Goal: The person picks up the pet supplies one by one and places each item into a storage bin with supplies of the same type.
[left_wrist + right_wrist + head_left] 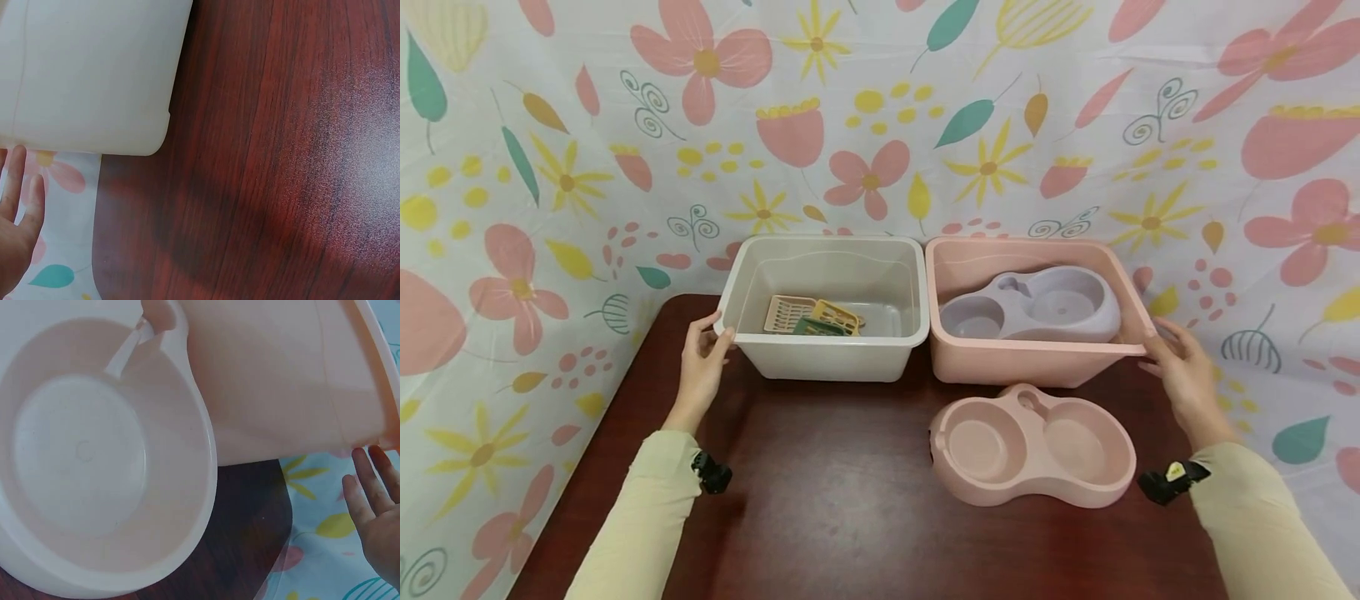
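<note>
My left hand holds the left rim of a light grey litter box, thumb near the front corner and fingers at the outer side. Slotted litter scoops lie inside it: beige, yellow and green. At the other end, my right hand holds the right rim of a pink litter box, its fingertips under the rim in the right wrist view. A greyish-lilac double pet bowl sits tilted inside the pink box. The two boxes stand side by side, their rims meeting.
A pink double pet bowl lies on the dark red-brown table, in front of the pink box. Behind and beside the table hangs a flower-patterned cloth. Both wrists wear black camera straps.
</note>
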Motion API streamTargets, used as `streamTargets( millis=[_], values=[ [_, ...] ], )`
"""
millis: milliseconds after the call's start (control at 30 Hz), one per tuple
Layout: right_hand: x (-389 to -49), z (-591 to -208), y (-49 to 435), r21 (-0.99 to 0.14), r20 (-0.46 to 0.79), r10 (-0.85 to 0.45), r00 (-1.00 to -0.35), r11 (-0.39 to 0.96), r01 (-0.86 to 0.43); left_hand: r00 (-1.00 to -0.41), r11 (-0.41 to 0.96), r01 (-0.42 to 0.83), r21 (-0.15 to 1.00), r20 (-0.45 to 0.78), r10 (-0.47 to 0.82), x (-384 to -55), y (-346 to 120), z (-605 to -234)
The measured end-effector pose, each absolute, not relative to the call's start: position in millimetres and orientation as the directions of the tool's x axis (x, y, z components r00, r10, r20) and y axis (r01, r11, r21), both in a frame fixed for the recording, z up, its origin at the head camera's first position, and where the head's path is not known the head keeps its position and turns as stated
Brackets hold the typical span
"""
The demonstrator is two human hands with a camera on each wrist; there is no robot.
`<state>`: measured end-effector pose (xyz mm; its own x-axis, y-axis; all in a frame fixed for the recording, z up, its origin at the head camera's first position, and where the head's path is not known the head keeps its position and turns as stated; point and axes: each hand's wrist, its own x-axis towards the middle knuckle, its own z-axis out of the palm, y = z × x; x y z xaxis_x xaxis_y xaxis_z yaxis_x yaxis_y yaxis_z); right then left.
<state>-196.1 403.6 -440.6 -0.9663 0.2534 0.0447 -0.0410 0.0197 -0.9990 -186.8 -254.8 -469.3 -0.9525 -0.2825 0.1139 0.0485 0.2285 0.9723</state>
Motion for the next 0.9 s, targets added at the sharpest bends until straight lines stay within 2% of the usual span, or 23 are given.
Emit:
streamTargets(
  millis=[300,633,900],
  values=[
    [-199.2,-442.1,403.2,-0.999,0.012,0.258,-0.966,0.049,0.001,-0.959,0.253,0.032,0.967,0.101,-0.265,-183.0,-248.5,-469.0],
    [-199.8,-451.9,400.7,-0.994,0.107,0.287,-0.952,0.016,-0.107,-0.961,0.283,0.007,0.959,0.084,-0.264,-173.5,-240.6,-470.7],
    [-199.8,-452.6,391.9,-0.988,0.150,0.329,-0.932,0.007,-0.156,-0.961,0.202,-0.038,0.979,0.019,-0.276,-154.9,-235.5,-454.9]
  ],
)
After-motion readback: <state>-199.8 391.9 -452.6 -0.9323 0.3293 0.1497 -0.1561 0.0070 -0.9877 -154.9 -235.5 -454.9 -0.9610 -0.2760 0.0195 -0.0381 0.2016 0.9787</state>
